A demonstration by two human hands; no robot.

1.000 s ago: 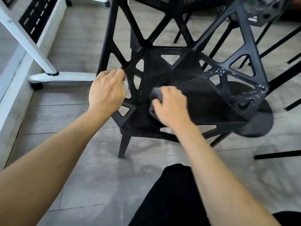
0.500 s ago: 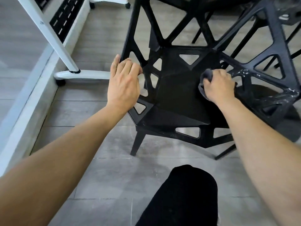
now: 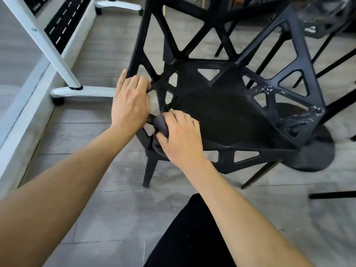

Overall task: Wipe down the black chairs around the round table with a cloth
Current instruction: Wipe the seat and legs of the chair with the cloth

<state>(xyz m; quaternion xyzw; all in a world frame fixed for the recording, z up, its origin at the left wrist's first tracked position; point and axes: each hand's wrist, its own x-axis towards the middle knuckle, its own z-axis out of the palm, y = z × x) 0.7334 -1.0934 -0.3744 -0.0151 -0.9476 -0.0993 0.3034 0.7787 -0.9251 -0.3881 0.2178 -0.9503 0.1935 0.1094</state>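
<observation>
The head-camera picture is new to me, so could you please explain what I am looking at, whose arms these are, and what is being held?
There is no machine here: a person wears a wide-angle camera on the head, looking forward and down, so both bare forearms reach into the picture from the bottom. The left hand grips the left side frame of a black chair, apparently to steady it. The right hand holds a bunched dark cloth pressed against the seat's front left corner. The chair is made of open triangular struts, and its right armrest carries whitish marks. The chair stands on a grey tiled floor. To the left is a white stand on castors; behind the chair are more dark chair legs and a round black base.
</observation>
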